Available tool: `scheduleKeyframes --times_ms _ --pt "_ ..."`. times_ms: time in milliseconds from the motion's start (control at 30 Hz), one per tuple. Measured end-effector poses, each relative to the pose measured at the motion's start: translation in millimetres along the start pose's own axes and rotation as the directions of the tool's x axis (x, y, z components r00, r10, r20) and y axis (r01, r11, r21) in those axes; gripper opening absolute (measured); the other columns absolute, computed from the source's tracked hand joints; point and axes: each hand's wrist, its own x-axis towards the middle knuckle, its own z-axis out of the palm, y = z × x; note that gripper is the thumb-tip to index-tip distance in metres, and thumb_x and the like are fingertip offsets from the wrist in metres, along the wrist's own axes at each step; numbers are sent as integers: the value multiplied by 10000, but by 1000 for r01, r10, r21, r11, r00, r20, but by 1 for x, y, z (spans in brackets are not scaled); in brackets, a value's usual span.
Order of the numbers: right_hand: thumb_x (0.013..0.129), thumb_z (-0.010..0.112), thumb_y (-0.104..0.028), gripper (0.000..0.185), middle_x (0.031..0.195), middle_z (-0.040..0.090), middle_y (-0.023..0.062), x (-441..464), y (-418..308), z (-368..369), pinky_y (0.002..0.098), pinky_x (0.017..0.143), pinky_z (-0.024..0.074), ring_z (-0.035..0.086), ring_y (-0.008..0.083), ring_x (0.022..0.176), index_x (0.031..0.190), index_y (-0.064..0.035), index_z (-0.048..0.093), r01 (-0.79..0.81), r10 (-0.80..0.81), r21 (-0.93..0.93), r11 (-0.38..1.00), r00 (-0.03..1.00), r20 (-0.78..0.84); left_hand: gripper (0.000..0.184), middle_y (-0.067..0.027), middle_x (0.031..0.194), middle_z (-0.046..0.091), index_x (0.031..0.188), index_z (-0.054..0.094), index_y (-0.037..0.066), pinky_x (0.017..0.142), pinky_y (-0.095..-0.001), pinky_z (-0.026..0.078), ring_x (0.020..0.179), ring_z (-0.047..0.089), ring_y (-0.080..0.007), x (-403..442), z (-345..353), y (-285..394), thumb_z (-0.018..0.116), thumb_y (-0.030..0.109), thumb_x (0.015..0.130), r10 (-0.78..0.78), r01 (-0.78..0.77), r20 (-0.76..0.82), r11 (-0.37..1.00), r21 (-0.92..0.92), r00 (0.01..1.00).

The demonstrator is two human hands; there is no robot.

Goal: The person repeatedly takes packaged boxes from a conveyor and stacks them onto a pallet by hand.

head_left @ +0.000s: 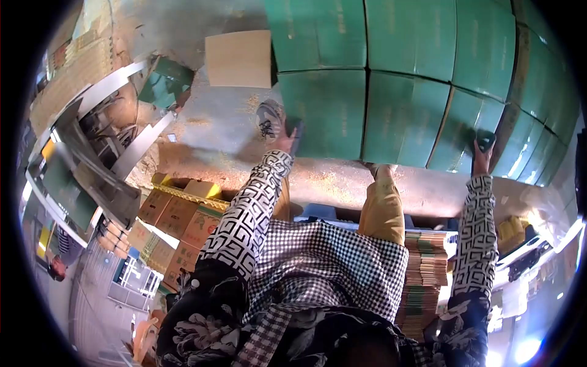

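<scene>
Large green cartons stand in close rows in front of me. My left hand, in a dark glove, lies against the left side of the nearest left green carton, thumb apart from the fingers. Far to the right, my right hand touches another green carton close to its right edge. Its gloved fingers look spread on the surface, though their tips are hard to make out. Between those two cartons sits a third green carton that neither hand touches.
A plain brown carton lies on the floor left of the rows. Printed brown boxes fill a yellow-edged container at my left. Stacked flat cardboard is beside my right leg. Machinery and another person are at far left.
</scene>
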Motion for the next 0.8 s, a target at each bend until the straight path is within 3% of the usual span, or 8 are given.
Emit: scheduleKeyframes --times_ms 100,167,367,467,500,633,700,800 --pt "765 633 -289 718 1250 415 204 -4 -56 -13 369 941 357 422 332 1127 1331 -40 267 21 12 -436 900 997 72 641 -240 1217 435 1336 226 22 909 -366 394 1086 476 -342 10 -8 -15 510 345 861 441 -416 -33 866 276 897" --pt "731 651 -378 779 1247 415 226 -22 -132 4 396 942 362 422 366 1130 1322 -29 283 12 -144 -729 685 982 -119 712 -231 1291 367 1327 235 6 975 -388 343 1153 416 -344 -31 -65 77 549 388 815 113 -205 202 825 526 973" --pt "667 734 -198 646 1135 512 180 -130 -333 133 365 931 376 474 327 1070 1204 -2 434 588 -580 -86 804 808 101 636 -202 1103 507 1125 480 22 859 -505 394 1001 495 -384 -238 -242 156 748 220 584 820 -799 -379 541 263 430" --pt "693 708 -140 641 1196 468 171 -201 -451 182 363 955 355 445 303 1114 1245 -26 405 633 -669 219 742 685 288 688 -235 1161 461 1164 450 -34 930 -511 331 1083 438 -397 -341 -360 156 675 378 661 381 -485 -747 870 90 545" --pt "715 689 -135 630 1215 455 161 -221 -483 194 362 959 351 438 293 1126 1261 -36 390 603 -685 327 728 658 312 731 -262 1236 400 1206 420 -47 966 -517 287 1150 380 -409 -358 -404 186 632 436 701 640 -91 -719 761 643 271" --pt "891 510 -210 442 1233 475 110 -288 -628 196 256 894 407 498 173 1063 1272 -23 388 -846 -473 422 324 241 847 874 -319 1347 201 1295 289 -40 1003 -556 196 1243 179 -504 -330 -446 79 707 311 612 310 22 -703 907 420 639" --pt "912 459 -276 450 1209 493 121 -303 -629 213 289 875 438 513 178 1045 1262 -4 385 -926 -741 290 243 15 671 897 -320 1353 183 1300 284 -29 1014 -550 178 1243 161 -519 -341 -441 77 724 229 562 399 -163 -646 904 395 650" --pt "850 531 -208 586 1251 421 156 -347 -669 135 352 891 450 483 237 1095 1332 -50 237 -545 -579 695 469 405 708 538 -187 1197 457 1180 459 -14 944 -374 356 1131 429 -309 -359 -476 83 652 173 714 194 -484 -844 871 -87 500"
